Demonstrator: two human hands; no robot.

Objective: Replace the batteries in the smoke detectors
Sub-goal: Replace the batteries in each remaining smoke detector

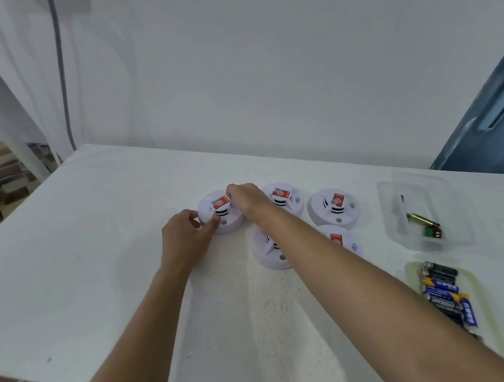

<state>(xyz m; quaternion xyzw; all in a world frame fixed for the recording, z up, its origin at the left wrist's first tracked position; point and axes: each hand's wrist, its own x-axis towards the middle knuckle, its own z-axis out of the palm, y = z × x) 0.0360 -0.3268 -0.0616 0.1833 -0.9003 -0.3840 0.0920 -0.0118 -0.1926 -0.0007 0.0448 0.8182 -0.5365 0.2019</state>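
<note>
Several round white smoke detectors with red labels lie on the white table (91, 264). Both hands grip the far-left smoke detector (222, 212): my left hand (185, 236) clasps its near-left rim, and my right hand (245, 199) rests on its right side by the raised centre. My right forearm crosses over another detector (270, 253) and partly hides one with a red label (338, 240). Two more detectors (284, 197) (335, 208) sit further right.
A clear plastic tray (427, 210) at the right holds a gold battery (421, 219) and a green one. Nearer me, a second clear tray (473, 282) holds several dark and blue batteries (446, 296). A blue door stands at far right, a wall behind the table.
</note>
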